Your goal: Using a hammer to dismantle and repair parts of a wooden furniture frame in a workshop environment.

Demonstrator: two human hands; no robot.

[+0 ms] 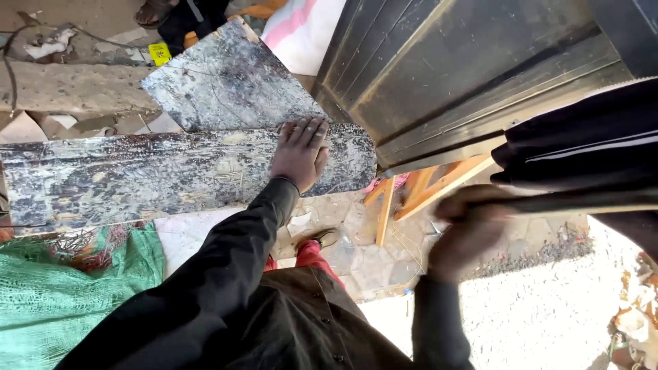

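A person in a black long-sleeved shirt leans over a paint-spattered plank point(137, 178) that lies across the scene from the left edge to the middle. The left hand point(299, 154) rests flat on the plank's right end, palm down, fingers spread and pointing away, grasping nothing. A second spattered board point(229, 82) lies just beyond it, tilted, its near edge touching the plank.

The right hand point(469, 229), blurred by motion, is clenched around a dark bar point(582, 204) that runs off to the right edge. Above the bar hangs black cloth point(582, 147) with thin pale stripes. Below and to the left of that hand stand the slanting legs of a wooden frame point(411, 195).

A large dark metal panel point(466, 68) with ridged edges fills the far right. A green mesh sack point(62, 288) lies at the near left, with a white sheet point(185, 233) just beside it. Red trousers and one shoe point(322, 238) show below the plank on the cracked paved ground point(370, 253). At the far edge, a pink-and-white sack point(301, 27) lies beside someone else's sandalled foot point(154, 12)
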